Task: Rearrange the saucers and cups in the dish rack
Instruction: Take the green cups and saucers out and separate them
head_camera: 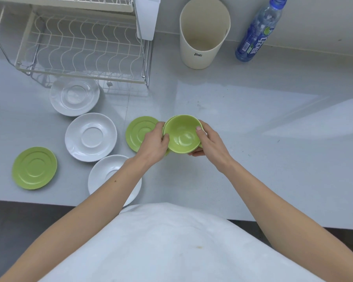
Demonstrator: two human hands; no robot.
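A green cup (pixel 181 135) is held above the counter between my left hand (pixel 154 146) on its left rim and my right hand (pixel 209 142) on its right rim. A second green rim shows just behind it, so it may be stacked in another cup. Beside my left hand lies a green saucer (pixel 138 131). Another green saucer (pixel 34 168) lies at the far left. Three white saucers lie on the counter: one (pixel 74 96) by the rack, one (pixel 91 137) in the middle, and one (pixel 108 176) partly under my left forearm. The white wire dish rack (pixel 80 47) stands at the back left, its lower tier bare.
A cream cylindrical container (pixel 204 33) stands at the back, right of the rack. A blue plastic bottle (pixel 257 31) stands further right by the wall. A white holder (pixel 147 17) hangs on the rack's right side. The counter's front edge (pixel 293 222) runs near my body.
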